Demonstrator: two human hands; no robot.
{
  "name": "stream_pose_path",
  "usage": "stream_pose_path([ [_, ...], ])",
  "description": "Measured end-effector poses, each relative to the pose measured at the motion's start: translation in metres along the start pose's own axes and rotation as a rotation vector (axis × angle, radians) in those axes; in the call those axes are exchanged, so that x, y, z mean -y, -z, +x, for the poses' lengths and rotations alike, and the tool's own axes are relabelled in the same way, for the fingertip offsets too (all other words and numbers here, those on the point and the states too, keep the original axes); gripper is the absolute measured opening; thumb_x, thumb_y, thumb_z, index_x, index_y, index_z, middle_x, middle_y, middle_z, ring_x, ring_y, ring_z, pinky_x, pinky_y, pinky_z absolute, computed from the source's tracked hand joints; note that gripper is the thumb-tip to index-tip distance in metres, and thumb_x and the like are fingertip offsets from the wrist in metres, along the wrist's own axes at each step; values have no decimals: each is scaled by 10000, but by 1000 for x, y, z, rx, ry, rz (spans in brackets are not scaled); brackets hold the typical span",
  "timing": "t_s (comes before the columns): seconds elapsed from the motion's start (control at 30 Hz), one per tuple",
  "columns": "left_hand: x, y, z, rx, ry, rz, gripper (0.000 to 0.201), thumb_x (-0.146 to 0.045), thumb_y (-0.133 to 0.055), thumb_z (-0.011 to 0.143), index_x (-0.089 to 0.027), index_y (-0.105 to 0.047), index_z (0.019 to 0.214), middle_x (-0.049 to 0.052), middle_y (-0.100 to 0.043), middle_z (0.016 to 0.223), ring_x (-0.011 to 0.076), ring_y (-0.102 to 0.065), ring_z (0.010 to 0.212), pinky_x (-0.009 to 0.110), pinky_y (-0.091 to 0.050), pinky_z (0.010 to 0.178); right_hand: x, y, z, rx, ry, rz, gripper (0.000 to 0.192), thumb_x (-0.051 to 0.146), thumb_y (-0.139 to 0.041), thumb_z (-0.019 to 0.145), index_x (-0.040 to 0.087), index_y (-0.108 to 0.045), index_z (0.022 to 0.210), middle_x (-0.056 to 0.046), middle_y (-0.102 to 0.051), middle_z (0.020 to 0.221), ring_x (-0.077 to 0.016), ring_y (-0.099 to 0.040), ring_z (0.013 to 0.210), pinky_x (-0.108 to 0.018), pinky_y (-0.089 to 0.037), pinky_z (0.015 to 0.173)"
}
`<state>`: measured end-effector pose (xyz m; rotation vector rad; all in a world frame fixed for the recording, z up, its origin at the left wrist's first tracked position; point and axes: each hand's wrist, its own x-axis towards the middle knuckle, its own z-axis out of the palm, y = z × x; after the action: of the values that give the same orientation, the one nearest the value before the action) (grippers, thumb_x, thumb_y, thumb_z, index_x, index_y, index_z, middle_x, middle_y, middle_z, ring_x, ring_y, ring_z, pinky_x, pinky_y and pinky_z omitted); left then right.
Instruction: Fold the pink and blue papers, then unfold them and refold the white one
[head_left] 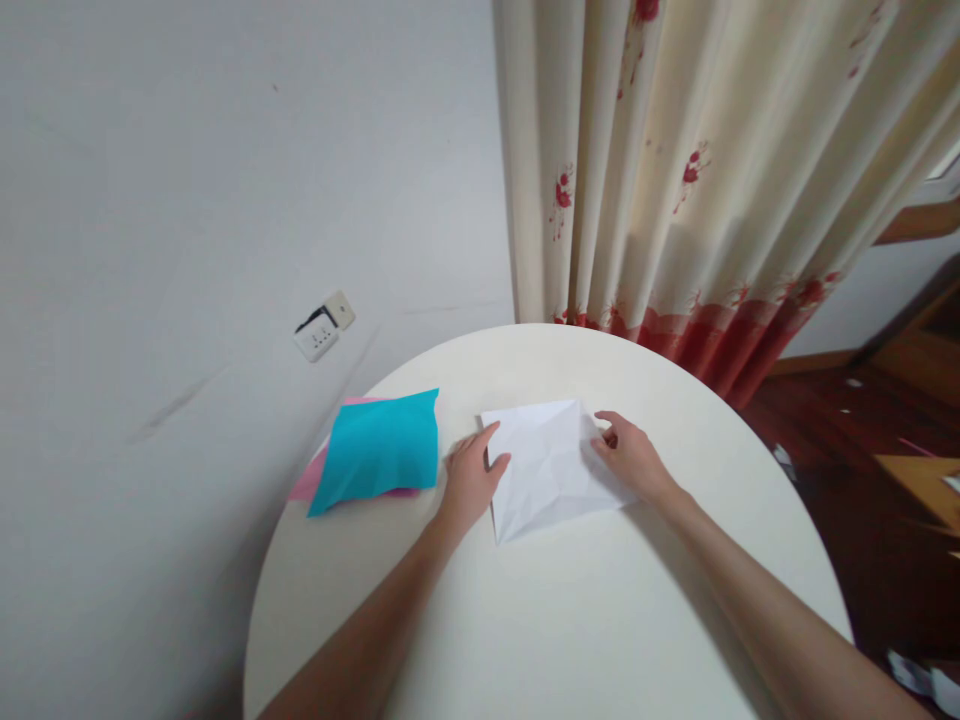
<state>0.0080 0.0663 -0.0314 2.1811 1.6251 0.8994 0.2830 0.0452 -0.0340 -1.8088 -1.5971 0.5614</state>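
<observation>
A creased sheet of white paper (pixel 544 465) lies on the round white table (pixel 525 620) in front of me. My left hand (pixel 471 470) rests at its left edge, thumb and fingers apart, with the fingertips touching the paper. Over the paper's right side is my right hand (pixel 628 450), its fingers curled and the thumb a little away from the index finger. Nothing shows between them. A fold line runs down the right part of the sheet, near the right fingertips.
Left of the paper, a blue sheet (pixel 382 450) lies over pink paper (pixel 309 480) at the table's edge. A wall with a socket (pixel 316 337) stands at the left. A patterned curtain (pixel 660 200) hangs behind the table.
</observation>
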Motion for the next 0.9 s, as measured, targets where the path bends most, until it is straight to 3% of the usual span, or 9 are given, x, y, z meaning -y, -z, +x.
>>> stream_pose_path([
  [0.1,5,-5,1,-5,16,-223,553,-241,-636,826,-205,-539,1369,88,-691,1163,223,-645,1008,379,-483,945,-4,-4,2,-40,17,134,523,220,-579,771,144,-548,1288,-3,-666,733,-165,-617,672,-282,-469,700],
  [0.23,7,-10,1,-56,76,-549,793,-293,-657,834,-196,-286,1529,2,-698,848,141,-651,747,272,-525,761,-3,-8,3,-137,51,365,583,282,-601,752,116,-518,1305,20,-621,673,-158,-572,609,-288,-465,648],
  [0.37,4,-12,1,-63,157,-818,956,-330,-724,791,-165,-177,1556,-1,-709,820,145,-684,765,258,-540,752,2,-9,0,-215,75,522,601,327,-638,732,95,-542,1279,19,-598,689,-144,-541,601,-282,-452,618],
  [0.47,5,-13,0,-60,191,-853,930,-347,-750,766,-157,-263,1536,33,-745,873,179,-709,814,291,-559,779,2,-11,-1,-238,78,551,561,337,-661,718,98,-593,1220,9,-597,713,-139,-542,624,-276,-456,621],
  [0.53,7,-13,0,-61,209,-848,830,-360,-759,754,-152,-403,1475,57,-762,916,205,-718,838,319,-569,788,1,-13,0,-243,67,564,548,333,-673,707,98,-611,1198,8,-597,715,-136,-548,633,-270,-462,623],
  [0.67,8,-14,0,-74,247,-866,526,-387,-776,725,-128,-673,1172,107,-766,1002,252,-726,895,366,-573,820,0,-16,-1,-202,-45,640,539,324,-692,698,99,-629,1183,26,-589,664,-118,-534,564,-243,-444,547],
  [0.77,4,-12,-1,-115,257,-901,421,-397,-801,689,-133,-712,1005,115,-766,1002,267,-726,915,380,-567,840,3,-17,-5,-138,-138,727,475,327,-718,695,114,-668,1117,-17,-648,678,-146,-588,564,-254,-461,519],
  [0.9,-2,-9,-2,-163,265,-944,422,-451,-800,671,-141,-706,942,115,-767,997,278,-719,932,379,-564,820,7,-15,-9,-8,-183,833,316,325,-736,680,131,-708,928,-105,-731,797,-217,-685,670,-299,-522,571],
])
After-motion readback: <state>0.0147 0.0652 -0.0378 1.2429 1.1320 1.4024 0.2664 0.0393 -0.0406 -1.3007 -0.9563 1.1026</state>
